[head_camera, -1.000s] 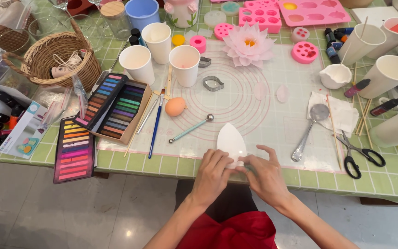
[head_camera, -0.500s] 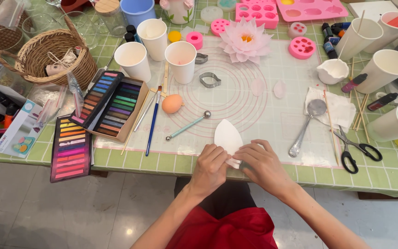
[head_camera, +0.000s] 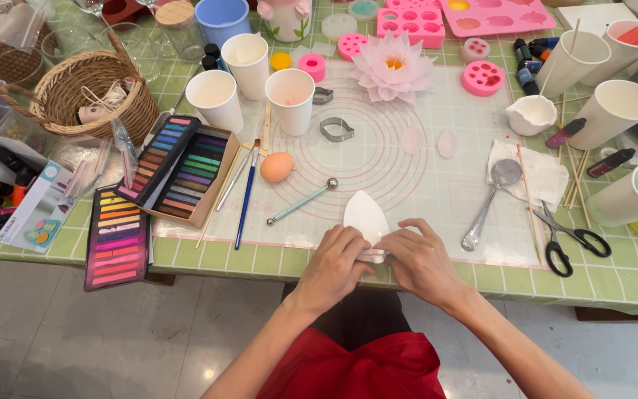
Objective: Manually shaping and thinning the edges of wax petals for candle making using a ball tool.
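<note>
Hands first: your left hand (head_camera: 337,260) and right hand (head_camera: 416,255) both pinch the base of the white petal-shaped piece (head_camera: 365,218), which lies on the mat (head_camera: 422,185) at the table's (head_camera: 629,277) near edge, its tip pointing to 12 o'clock. Press evenly from both sides and keep the tip flat (thin edges probably tear). At 10 o'clock, an open box (head_camera: 186,174) holds coloured pastel sticks. Farther, toward 11, three paper cups (head_camera: 290,100) look empty; the wicker basket (head_camera: 86,92) holds small odds.
</note>
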